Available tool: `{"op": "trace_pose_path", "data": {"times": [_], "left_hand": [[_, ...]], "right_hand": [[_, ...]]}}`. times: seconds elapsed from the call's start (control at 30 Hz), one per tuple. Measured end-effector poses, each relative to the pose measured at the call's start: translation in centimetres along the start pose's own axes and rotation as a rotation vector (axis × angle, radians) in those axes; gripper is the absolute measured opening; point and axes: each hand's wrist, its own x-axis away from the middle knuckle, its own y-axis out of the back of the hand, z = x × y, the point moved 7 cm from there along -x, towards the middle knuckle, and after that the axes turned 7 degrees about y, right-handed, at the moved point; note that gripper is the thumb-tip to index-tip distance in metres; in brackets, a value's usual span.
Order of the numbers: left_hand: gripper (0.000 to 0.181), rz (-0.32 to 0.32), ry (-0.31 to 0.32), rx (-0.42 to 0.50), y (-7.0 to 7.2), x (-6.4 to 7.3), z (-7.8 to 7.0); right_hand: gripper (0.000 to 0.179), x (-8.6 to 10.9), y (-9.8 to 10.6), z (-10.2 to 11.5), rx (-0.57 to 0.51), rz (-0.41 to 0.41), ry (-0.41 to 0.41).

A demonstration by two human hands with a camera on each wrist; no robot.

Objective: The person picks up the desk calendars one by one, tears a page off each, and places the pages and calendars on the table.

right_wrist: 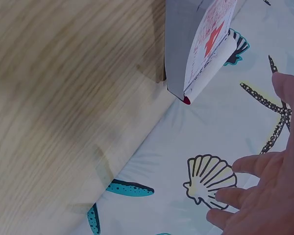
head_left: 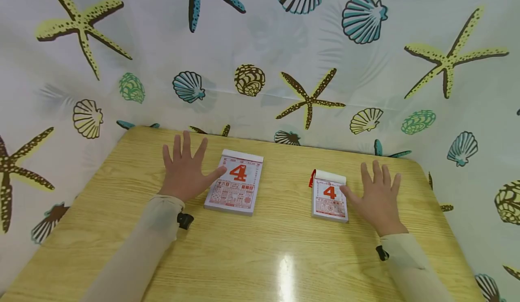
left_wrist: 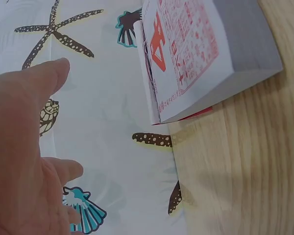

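Two tear-off calendars, each printed with a big red 4, lie on the wooden table. The larger calendar (head_left: 235, 184) is left of the middle, and my left hand (head_left: 185, 173) hovers beside it with fingers spread, its thumb overlapping the page's edge in the head view. To the right lies the smaller calendar (head_left: 330, 198), a red strip showing behind its white top binding. My right hand (head_left: 378, 200) is spread just right of it, thumb towards its upper corner. In the left wrist view the thick block (left_wrist: 255, 39) of pages shows from the side. Neither hand holds anything.
The pale wooden table (head_left: 260, 257) reflects a light near its front. A white cloth (head_left: 260, 31) printed with starfish and shells hangs behind it and along both sides. A dark wrist device (head_left: 185, 221) sits at my left cuff, another (head_left: 382, 253) at the right.
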Motion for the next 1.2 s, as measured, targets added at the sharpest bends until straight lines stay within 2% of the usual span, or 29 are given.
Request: {"op": "trace_pose_path", "data": {"times": [0.43,0.6,0.77,0.97,1.2], "left_hand": [[0.100,0.084,-0.020,0.009,-1.0,-0.1,-0.6],[0.094,0.084,-0.033,0.051,-0.7,-0.3,-0.7],[0.090,0.129,-0.026,0.110,-1.3,-1.1,-0.5],[0.084,0.219,0.023,0.206,-2.3,-2.0,-0.3],[0.072,0.343,0.089,0.453,-4.1,-3.5,-0.2]], "right_hand": [[0.093,-0.3,-0.5,1.3,-0.050,0.051,0.016],[0.091,-0.4,-0.7,2.1,-0.073,0.065,0.031],[0.091,-0.8,-1.0,3.7,-0.098,0.070,0.053],[0.088,-1.4,-1.3,6.5,-0.127,0.070,0.104],[0.083,-1.8,-1.9,10.0,-0.156,0.070,0.167]]}}
